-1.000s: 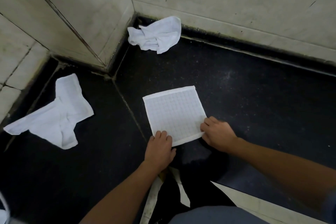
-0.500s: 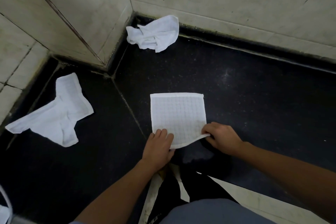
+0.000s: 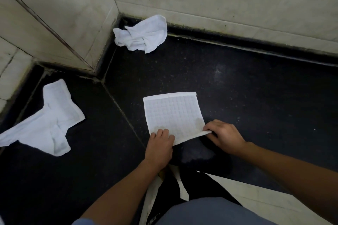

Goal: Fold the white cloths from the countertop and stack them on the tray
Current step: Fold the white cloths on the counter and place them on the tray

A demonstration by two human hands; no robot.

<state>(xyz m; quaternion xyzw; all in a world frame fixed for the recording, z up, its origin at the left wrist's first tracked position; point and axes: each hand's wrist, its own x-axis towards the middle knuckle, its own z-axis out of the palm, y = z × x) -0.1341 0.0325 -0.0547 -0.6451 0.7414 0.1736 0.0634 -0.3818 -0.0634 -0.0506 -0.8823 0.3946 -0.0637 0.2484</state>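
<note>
The flat white square cloth with a woven grid (image 3: 173, 113) lay on the black speckled stone surface (image 3: 256, 87), with its near edge raised off the stone. The left hand (image 3: 160, 144) curled its fingers over that cloth's near-left corner. The right hand (image 3: 225, 135) pinched the near-right corner, thumb on top.

Nothing weighted the cloth's far edge, so a pull toward the person would likely have dragged the whole square instead of folding it. If one hand had travelled faster than the other, the corners would probably have landed askew and left a crooked fold that stacks badly.

A crumpled white cloth (image 3: 49, 120) lay well to the left of the flat cloth, and a second bunched white cloth (image 3: 140, 36) lay beyond it against the wall. Both were unfolded. The tray was not in view.
</note>
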